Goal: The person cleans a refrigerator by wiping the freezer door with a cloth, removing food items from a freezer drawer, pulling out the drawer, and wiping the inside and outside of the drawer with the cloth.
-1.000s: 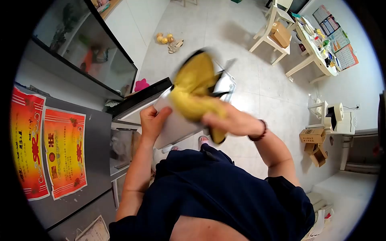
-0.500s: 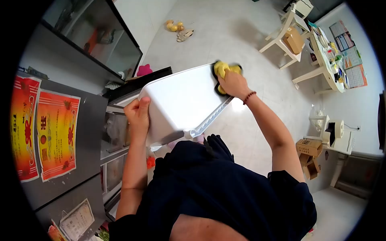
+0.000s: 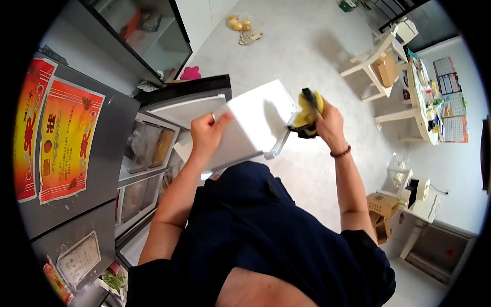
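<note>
Fingers (image 3: 203, 123) of the left hand (image 3: 205, 137) are gripping the left edge of the white bin (image 3: 263, 110) in the head view, thumb on top, and it's tilted, right in front of the dark shirt (image 3: 255, 220)! Over to the right hand (image 3: 331, 129): it's clutching the yellow-and-black cloth (image 3: 310, 108), bunched up at the bin's right edge, though I can't tell whether they touch. Left of it all stands the grey refrigerator (image 3: 118, 123), open, with red-and-yellow certificates (image 3: 72, 140) on it; far right, a cluttered surface (image 3: 422, 123).
</note>
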Motion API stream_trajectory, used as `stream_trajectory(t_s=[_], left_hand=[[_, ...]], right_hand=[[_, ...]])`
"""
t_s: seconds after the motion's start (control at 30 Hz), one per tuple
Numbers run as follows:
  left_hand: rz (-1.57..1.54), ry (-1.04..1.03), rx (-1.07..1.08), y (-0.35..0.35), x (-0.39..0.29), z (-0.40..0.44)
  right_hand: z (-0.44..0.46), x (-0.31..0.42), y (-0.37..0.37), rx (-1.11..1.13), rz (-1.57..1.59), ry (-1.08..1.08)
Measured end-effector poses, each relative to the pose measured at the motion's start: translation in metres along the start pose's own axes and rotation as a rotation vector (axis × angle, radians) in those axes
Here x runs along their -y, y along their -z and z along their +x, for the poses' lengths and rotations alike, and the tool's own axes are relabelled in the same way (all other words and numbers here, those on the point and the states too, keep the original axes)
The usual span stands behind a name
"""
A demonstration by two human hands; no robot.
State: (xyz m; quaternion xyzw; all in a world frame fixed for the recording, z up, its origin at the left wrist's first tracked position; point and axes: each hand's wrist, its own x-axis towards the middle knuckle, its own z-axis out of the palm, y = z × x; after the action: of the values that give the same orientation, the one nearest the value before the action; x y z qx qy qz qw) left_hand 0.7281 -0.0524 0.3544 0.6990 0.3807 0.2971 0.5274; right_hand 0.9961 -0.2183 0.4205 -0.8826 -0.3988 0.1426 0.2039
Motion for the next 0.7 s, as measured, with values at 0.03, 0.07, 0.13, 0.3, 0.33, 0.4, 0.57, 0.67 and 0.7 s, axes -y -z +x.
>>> stream_trajectory(t_s=[0.03,0.07,0.13,0.3,0.33,0.4,0.57,0.67,0.7], left_hand=[[0.035,0.002,0.001,-0.001,-0.004,0.005],[0.007,-0.047,0.028,-0.006,-0.008,0.003],[-0.042,-0.125,0.111,-0.021,-0.015,-0.010],[0.424,-0.506,0.289,-0.054,-0.019,-0.035],[0.445,-0.526,0.323,-0.062,-0.020,-0.043],[0.443,-0.564,0.340,-0.087,-0.012,-0.063],[0.451,-0.594,0.481,-0.099,-0.004,-0.076],[0.458,-0.516,0.616,-0.101,0.005,-0.079],[0.454,-0.460,0.680,-0.099,0.006,-0.079]], right_hand=[[0.003,-0.005,-0.012,-0.048,0.323,-0.025],[0.001,-0.010,-0.027,-0.076,0.647,-0.064],[-0.003,-0.001,-0.029,0.176,0.908,-0.200],[0.007,-0.013,-0.057,0.712,0.672,-0.397],[0.005,-0.012,-0.057,0.750,0.600,-0.434],[-0.004,-0.013,-0.060,0.762,0.628,-0.408],[-0.014,-0.044,-0.078,0.866,0.469,-0.597],[-0.028,-0.059,-0.093,0.802,0.582,-0.622],[-0.033,-0.061,-0.098,0.771,0.671,-0.608]])
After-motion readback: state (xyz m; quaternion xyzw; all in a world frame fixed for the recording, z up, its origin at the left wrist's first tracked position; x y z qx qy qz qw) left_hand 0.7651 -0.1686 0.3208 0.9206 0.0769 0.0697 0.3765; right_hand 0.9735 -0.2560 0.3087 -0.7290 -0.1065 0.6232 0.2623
